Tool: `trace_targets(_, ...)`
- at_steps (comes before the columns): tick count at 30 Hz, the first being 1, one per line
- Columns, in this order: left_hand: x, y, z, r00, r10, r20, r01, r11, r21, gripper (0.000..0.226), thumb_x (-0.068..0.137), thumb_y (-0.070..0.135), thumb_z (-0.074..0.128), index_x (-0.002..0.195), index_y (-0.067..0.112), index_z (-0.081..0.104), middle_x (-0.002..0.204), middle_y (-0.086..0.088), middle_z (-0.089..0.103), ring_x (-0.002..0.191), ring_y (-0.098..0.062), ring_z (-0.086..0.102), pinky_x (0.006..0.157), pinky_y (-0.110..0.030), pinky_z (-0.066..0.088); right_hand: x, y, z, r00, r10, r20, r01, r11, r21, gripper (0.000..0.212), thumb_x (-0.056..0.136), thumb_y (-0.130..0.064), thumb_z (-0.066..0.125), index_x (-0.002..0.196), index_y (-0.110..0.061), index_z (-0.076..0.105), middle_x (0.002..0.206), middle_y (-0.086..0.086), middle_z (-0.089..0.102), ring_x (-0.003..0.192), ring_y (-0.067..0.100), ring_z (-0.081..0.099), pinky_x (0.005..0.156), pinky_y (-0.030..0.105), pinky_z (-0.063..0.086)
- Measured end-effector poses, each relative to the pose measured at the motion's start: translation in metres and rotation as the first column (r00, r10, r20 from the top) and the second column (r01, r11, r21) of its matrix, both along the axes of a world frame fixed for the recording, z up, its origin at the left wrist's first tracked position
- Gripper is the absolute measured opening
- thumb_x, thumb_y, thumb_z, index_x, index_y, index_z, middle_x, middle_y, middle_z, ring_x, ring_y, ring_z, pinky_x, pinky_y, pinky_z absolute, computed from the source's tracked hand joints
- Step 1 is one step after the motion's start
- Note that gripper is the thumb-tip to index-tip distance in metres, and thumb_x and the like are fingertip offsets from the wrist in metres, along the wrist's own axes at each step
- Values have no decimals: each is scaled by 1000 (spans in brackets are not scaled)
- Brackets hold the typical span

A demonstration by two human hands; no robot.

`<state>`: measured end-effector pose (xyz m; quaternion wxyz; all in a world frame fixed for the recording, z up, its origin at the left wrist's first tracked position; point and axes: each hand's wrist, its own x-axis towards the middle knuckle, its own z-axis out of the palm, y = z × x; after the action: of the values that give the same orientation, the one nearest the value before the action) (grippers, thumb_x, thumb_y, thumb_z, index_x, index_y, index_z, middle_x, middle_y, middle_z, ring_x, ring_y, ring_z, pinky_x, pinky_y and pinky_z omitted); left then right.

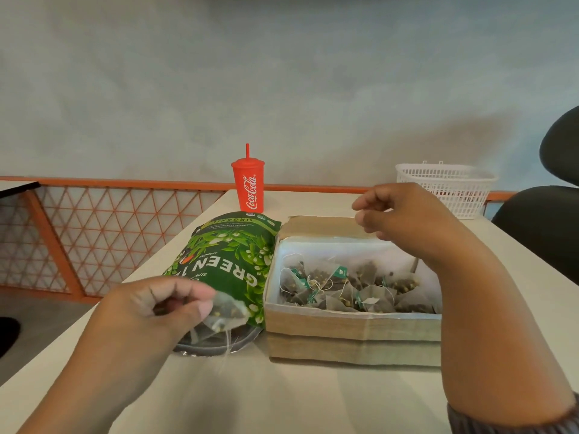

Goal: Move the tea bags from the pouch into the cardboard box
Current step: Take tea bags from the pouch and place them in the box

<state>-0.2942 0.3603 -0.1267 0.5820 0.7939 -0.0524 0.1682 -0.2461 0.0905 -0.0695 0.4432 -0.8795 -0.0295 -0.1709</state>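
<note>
A green tea pouch (230, 258) lies flat on the table, its open mouth toward me. My left hand (156, 311) pinches a translucent pyramid tea bag (224, 317) at the pouch mouth, its string dangling below. To the right of the pouch stands an open cardboard box (354, 333) with a white lining, holding several tea bags (351, 286) with green tags. My right hand (398, 214) hovers over the box's far right corner, fingers curled loosely with nothing visible in them.
A red Coca-Cola cup (249, 186) with a straw stands behind the pouch. A white plastic basket (448, 186) sits at the table's far right. A dark chair (548, 220) is beside the right edge. An orange mesh railing (94, 233) runs left.
</note>
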Motion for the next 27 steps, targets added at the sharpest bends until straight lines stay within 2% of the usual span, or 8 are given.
trace_targets(4,-1,-15,8,997,-59,38,68,956,-284,21,56,3,75,61,24,74,62,-6,69,52,-11,61,47,-15,50,-19,28,14,949,314,-15,-314,948,-39,16,76,-21,72,88,-30,68,90,-5,68,73,5,62,78,28,52)
trace_targets(6,0,-20,10,997,-81,22,82,907,-412,26,45,1,79,61,22,74,63,-2,69,56,-9,63,49,-16,52,-29,42,19,858,505,-96,-511,858,-57,26,72,-18,76,92,-32,66,95,-6,66,79,10,64,75,25,52)
trace_targets(9,0,-31,13,994,-112,-11,82,793,-604,14,55,7,68,58,19,73,63,1,69,55,-6,62,49,-14,51,-34,60,19,761,627,-168,-645,759,-91,40,69,-13,79,97,-37,62,96,-9,60,88,16,63,77,27,53)
trace_targets(14,-3,-37,13,979,-195,-52,93,662,-744,7,57,12,70,64,14,71,64,1,69,48,-4,61,44,-13,50,-26,73,12,816,576,-52,-577,803,-150,18,75,-9,74,87,-22,68,76,-9,62,64,-1,56,64,18,48)
trace_targets(16,-4,-35,12,967,-253,-44,138,657,-741,43,31,24,91,70,14,74,70,-3,71,52,-6,63,44,-15,50,-25,71,13,823,567,-26,-566,817,-105,7,80,-11,70,79,-18,69,64,-12,62,56,-5,52,56,10,41)
trace_targets(18,-3,-34,9,961,-271,-55,146,666,-732,69,10,18,93,76,14,76,74,-3,71,55,-6,65,44,-15,49,-23,69,13,832,554,4,-552,829,-94,9,83,-13,67,75,-17,69,60,-13,61,56,-4,53,58,12,41)
trace_targets(23,-5,-40,10,958,-271,-94,135,714,-687,37,58,-17,74,83,10,73,71,1,70,53,-5,62,44,-14,48,-22,68,13,853,520,46,-518,854,-49,10,84,-11,64,75,-10,68,63,-5,60,60,3,53,57,14,42)
trace_targets(27,-7,-38,10,967,-234,-95,118,751,-650,44,51,-3,63,92,10,70,83,0,72,59,-5,64,46,-15,49,-20,67,12,895,440,68,-438,898,-44,16,86,-13,62,71,-17,65,66,-2,64,61,3,54,58,15,42)
